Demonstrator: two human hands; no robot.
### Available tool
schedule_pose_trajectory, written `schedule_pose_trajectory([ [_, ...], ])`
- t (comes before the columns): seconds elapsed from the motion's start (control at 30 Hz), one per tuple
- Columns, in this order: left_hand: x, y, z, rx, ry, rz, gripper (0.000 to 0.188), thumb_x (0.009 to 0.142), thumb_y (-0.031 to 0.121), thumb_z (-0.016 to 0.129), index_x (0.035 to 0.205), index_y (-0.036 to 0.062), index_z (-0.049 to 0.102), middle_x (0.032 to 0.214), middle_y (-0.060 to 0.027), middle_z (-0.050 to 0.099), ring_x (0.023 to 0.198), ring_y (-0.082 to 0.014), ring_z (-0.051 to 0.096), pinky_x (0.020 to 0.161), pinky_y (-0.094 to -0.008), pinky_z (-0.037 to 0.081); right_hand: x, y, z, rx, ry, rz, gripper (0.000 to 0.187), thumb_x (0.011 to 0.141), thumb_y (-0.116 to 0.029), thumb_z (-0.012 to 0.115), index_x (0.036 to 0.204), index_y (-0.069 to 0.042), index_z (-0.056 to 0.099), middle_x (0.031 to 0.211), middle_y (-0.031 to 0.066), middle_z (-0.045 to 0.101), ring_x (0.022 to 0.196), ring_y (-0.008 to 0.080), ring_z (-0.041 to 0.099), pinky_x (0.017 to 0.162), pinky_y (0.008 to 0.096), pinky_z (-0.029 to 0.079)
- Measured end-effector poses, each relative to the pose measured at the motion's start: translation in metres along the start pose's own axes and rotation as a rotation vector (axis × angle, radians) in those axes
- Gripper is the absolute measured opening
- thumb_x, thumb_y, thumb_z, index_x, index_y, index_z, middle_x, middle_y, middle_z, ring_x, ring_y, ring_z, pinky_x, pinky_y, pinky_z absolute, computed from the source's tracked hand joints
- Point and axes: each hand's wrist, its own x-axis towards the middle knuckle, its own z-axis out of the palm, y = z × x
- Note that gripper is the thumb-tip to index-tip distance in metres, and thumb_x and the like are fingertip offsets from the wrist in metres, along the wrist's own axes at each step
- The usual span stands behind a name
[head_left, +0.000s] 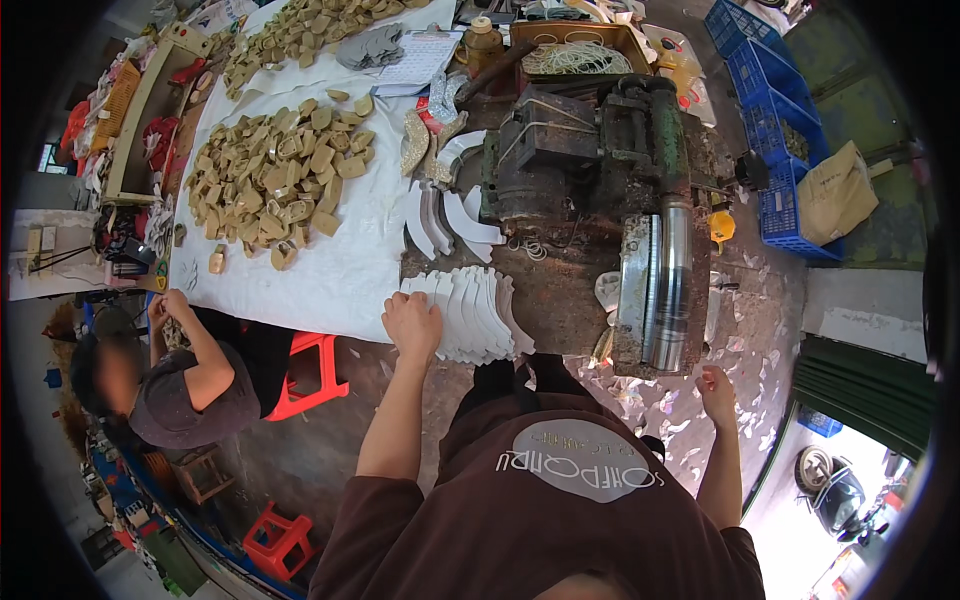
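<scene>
Doorway (785,497) overexposed lower right; metal roller (673,285) glinting; rim black, edges bowed.

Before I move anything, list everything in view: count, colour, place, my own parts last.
Curved strips: one row, uncounted, white, table's near edge
Loose curved pieces: several, white, left of machine
Machine: one, dark green-grey, table's right
Roller: one, silver, machine's near end
Blocks: heaps, uncounted, tan, on sheet
Sheet: at least one, white, table's left
Jar: one, amber, far edge
Crates: several, blue, far right
Sack: one, tan, at crates
Stools: two, red, left floor
Co-worker: one, dark clothing, left
Scooter: one, dark, lower-right doorway
Small clutter: uncountable, mixed, left edge
Left fingers: on strips' left end
Right fingers: curled, near roller
</scene>
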Motion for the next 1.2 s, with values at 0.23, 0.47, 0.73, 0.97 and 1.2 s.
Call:
schedule_pose_trajectory([
  [0.23, 0.009, -0.008, 0.017, -0.077, 0.081, -0.015, 0.024, 0.075, 0.026, 0.066, 0.085, 0.0041, 0.071, 0.085, -0.0162, 0.063, 0.087, -0.0333, 0.057, 0.077, -0.0440, 0.046, 0.000, -0.001, 0.014, 0.003, -0.017, -0.045, 0.038, 0.082, -0.021, 0.064, 0.116, -0.005, 0.058, 0.097, 0.0135, 0.066, 0.086, 0.0239, 0.063, 0.077, 0.0360, 0.049],
  [0.47, 0.017, -0.005, 0.011, -0.055, 0.022, 0.008, 0.019, 0.073, 0.021, 0.066, 0.080, 0.0038, 0.070, 0.084, -0.0153, 0.064, 0.085, -0.0327, 0.058, 0.075, -0.0439, 0.046, -0.003, -0.012, 0.023, 0.011, -0.020, -0.032, 0.030, 0.081, -0.020, 0.066, 0.104, -0.004, 0.058, 0.090, 0.0119, 0.067, 0.082, 0.0242, 0.063, 0.073, 0.0370, 0.048],
  [0.73, 0.026, -0.027, 0.040, -0.276, 0.054, -0.093, 0.014, 0.074, 0.015, 0.064, 0.078, 0.0034, 0.069, 0.073, -0.0126, 0.064, 0.070, -0.0284, 0.060, 0.064, -0.0396, 0.047, -0.001, -0.012, 0.026, 0.000, -0.108, 0.074, 0.038, 0.081, -0.027, 0.066, 0.116, -0.014, 0.060, 0.100, 0.0057, 0.067, 0.089, 0.0206, 0.063, 0.089, 0.0460, 0.037],
  [0.97, 0.019, -0.056, 0.022, -1.191, -0.134, -0.556, 0.010, 0.079, 0.006, 0.064, 0.081, -0.0034, 0.066, 0.061, 0.0013, 0.056, 0.051, -0.0079, 0.048, 0.048, -0.0230, 0.036, -0.001, -0.008, 0.035, 0.014, -0.092, 0.070, 0.033, 0.082, -0.026, 0.065, 0.112, -0.013, 0.061, 0.097, 0.0056, 0.067, 0.088, 0.0214, 0.063, 0.088, 0.0459, 0.037],
  [1.2, 0.016, -0.060, 0.020, -1.190, -0.123, -0.587, 0.014, 0.080, 0.008, 0.065, 0.085, -0.0047, 0.067, 0.065, 0.0004, 0.059, 0.053, -0.0058, 0.049, 0.049, -0.0207, 0.036, -0.001, -0.027, 0.029, -0.027, -0.051, 0.026, 0.015, 0.082, -0.021, 0.060, 0.091, -0.009, 0.059, 0.087, 0.0081, 0.067, 0.084, 0.0253, 0.064, 0.082, 0.0449, 0.038],
])
